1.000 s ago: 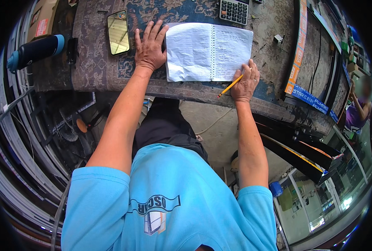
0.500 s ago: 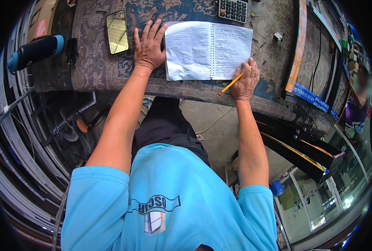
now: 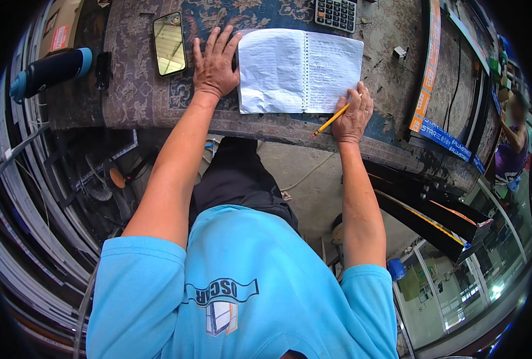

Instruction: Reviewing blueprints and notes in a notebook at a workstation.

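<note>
An open spiral notebook (image 3: 270,70) with wrinkled, lined, handwritten pages lies on the carpet-covered table (image 3: 137,102). My left hand (image 3: 215,66) rests flat with spread fingers beside the notebook's left page, fingertips at its upper corner. My right hand (image 3: 351,115) is at the lower right corner of the notebook, holding a yellow pencil (image 3: 328,121) between curled fingers, its eraser end pointing down-left toward the table's near edge. A smartphone (image 3: 169,43) lies left of my left hand, and a grey calculator (image 3: 335,14) sits above the notebook.
A black-and-blue bottle (image 3: 50,73) and a cardboard box (image 3: 56,30) are at the left, above long stacked profiles (image 3: 20,239). Taped black frames (image 3: 424,84) lie on the right. Another person (image 3: 511,140) is at the far right, near glass panels (image 3: 451,293).
My hands, the pencil and notebook keep nearly the same positions, with a very slight upward shift in view. The other person at the right has moved a little.
</note>
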`<state>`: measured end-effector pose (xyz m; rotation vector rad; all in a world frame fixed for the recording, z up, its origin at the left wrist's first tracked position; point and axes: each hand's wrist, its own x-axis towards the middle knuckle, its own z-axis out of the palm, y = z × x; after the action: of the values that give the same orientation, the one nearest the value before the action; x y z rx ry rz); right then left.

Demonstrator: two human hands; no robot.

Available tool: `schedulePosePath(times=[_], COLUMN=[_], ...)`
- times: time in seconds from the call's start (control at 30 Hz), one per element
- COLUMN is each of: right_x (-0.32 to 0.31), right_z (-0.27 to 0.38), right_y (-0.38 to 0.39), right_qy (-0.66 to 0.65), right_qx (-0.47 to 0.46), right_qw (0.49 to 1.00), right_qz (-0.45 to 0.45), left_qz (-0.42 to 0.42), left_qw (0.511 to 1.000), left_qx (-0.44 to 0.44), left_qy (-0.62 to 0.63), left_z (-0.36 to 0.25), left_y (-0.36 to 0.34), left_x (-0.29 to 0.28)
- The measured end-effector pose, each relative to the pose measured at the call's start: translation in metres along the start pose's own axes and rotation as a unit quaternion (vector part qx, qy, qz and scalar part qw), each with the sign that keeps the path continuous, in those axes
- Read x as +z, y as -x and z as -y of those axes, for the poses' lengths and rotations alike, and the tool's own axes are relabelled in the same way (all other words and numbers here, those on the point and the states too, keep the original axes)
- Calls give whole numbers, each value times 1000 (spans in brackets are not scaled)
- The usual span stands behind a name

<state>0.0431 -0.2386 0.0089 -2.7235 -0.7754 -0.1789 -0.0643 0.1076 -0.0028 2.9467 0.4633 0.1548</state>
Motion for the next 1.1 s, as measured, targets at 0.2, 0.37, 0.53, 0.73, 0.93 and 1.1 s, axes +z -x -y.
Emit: schedulePosePath(times=[0.2, 0.37, 0.53, 0.73, 0.93, 1.1], right_x=[1, 0, -1, 0, 0, 0], right_z=[0, 0, 0, 0, 0, -1], right_y=[-1, -1, 0, -1, -1, 0], right_qy=[1, -1, -1, -2, -3, -6], right_qx=[-2, -5, -6, -5, -2, -3], right_qw=[1000, 1000, 1000, 1000, 1000, 1000], right_qz=[-3, -4, -1, 1, 3, 1], left_qz=[-20, -21, 12, -12, -13, -14], left_qw=[999, 999, 1000, 999, 999, 999], left_qx=[2, -1, -5, -4, -3, -2], left_qy=[37, 43, 6, 37, 43, 40], left_z=[2, 2, -1, 2, 2, 2], left_y=[0, 0, 0, 0, 1, 0], left_x=[3, 3, -1, 2, 2, 2])
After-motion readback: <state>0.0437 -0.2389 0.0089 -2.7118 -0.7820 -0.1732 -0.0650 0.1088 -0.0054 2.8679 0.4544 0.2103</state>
